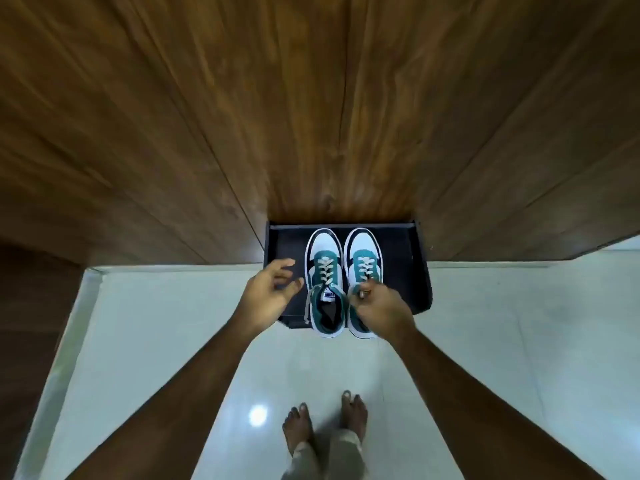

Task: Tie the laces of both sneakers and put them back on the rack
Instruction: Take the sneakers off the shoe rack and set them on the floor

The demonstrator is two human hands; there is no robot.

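Two teal, white and black sneakers stand side by side, toes away from me, on a black pull-out rack shelf (412, 271). The left sneaker (325, 271) has cream laces hanging loose, one end trailing over its left side. My left hand (272, 292) hovers open just left of it, fingers spread, touching nothing. My right hand (379, 306) rests over the tongue and collar of the right sneaker (363, 261), its fingers pinched on the laces there. The heel part of the right sneaker is hidden by that hand.
Dark wooden cabinet panels (311, 116) rise behind and to both sides of the shelf. The floor is glossy white tile (502, 341). My bare feet (322, 424) stand on it, a short way back from the shelf.
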